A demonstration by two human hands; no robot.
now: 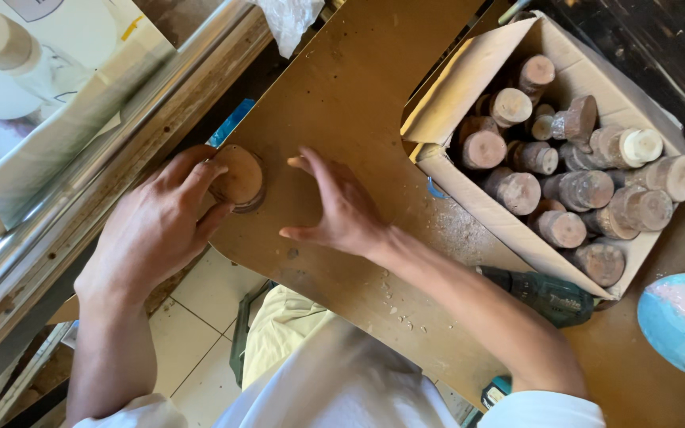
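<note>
My left hand (160, 226) grips a round wooden disc (241, 176) that sits at the left edge of a brown wooden board (342, 87). Its fingers curl over the disc's near rim. My right hand (341, 208) lies on the board just right of the disc, fingers apart, thumb pointing toward the disc, holding nothing. Sawdust and small chips (394, 297) are scattered on the board beside my right forearm.
An open cardboard box (469, 59) at the right holds several short cut log pieces (517, 190). A dark green power drill (545, 293) lies below the box. A blue and white rounded object (683, 321) sits at the far right. A metal rail (81, 170) runs along the left; tiled floor (208, 301) shows below.
</note>
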